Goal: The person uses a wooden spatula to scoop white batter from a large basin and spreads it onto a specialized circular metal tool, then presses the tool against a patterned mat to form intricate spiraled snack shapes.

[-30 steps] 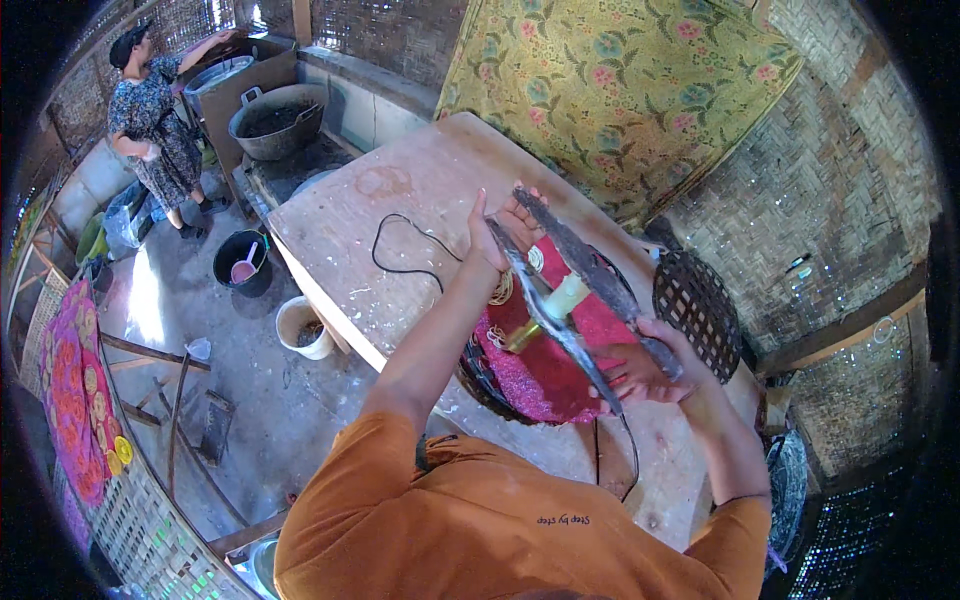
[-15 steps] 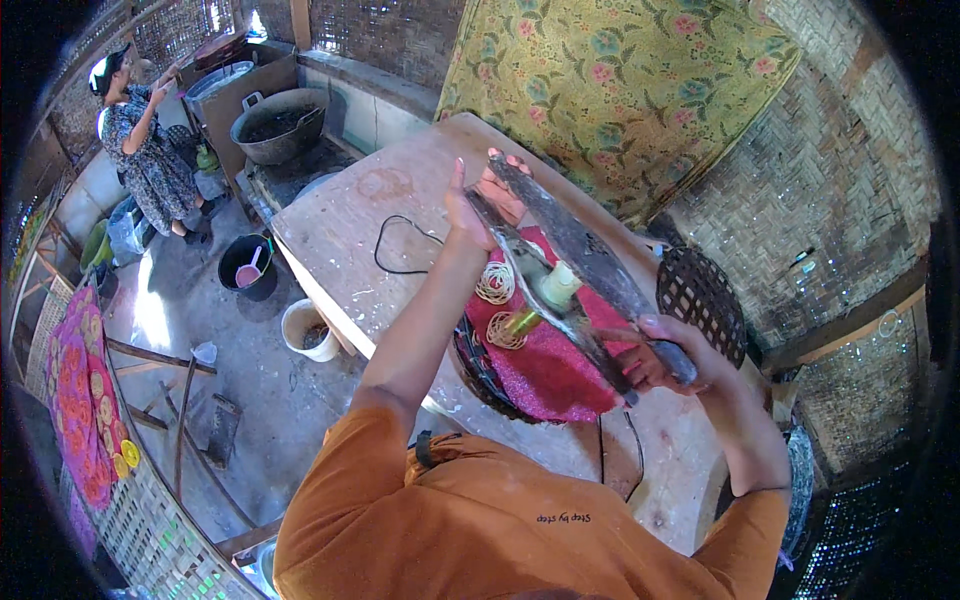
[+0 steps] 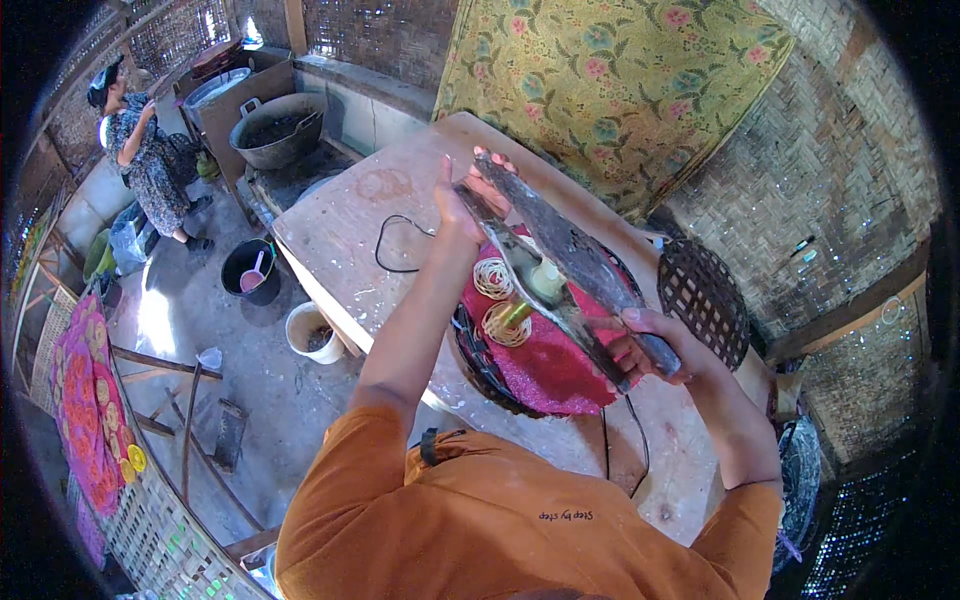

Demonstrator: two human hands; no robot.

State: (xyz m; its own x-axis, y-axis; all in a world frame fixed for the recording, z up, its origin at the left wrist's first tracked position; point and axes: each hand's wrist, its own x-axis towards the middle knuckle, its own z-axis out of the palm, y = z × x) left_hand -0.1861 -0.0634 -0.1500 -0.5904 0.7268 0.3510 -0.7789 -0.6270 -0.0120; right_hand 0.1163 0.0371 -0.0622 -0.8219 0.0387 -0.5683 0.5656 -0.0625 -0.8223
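Note:
My left hand (image 3: 466,203) and my right hand (image 3: 660,347) grip opposite ends of a hand press with two long, worn, dark bars (image 3: 575,252). Between the bars sits a pale cylinder (image 3: 546,280), and a brass-coloured tube (image 3: 516,314) points down from the lower bar. Both sets of fingers wrap round the bar ends. Beneath the press, a bright pink cloth (image 3: 545,382) lies over a round dark woven tray (image 3: 478,375). Two pale coils of thin strands rest on the cloth: one upper coil (image 3: 492,277) and one coil (image 3: 503,328) right by the tube.
The tray stands on a wooden table (image 3: 350,235) with a black cord (image 3: 378,243). A dark basket (image 3: 700,290) leans at right. Left on the floor are a black bucket (image 3: 240,275) and white bucket (image 3: 315,335). A person (image 3: 150,160) stands far left near a large pot (image 3: 280,125).
The press and both hands have shifted slightly left, and the tube now hangs over the lower coil. The person at far left has lowered their arm and turned a little.

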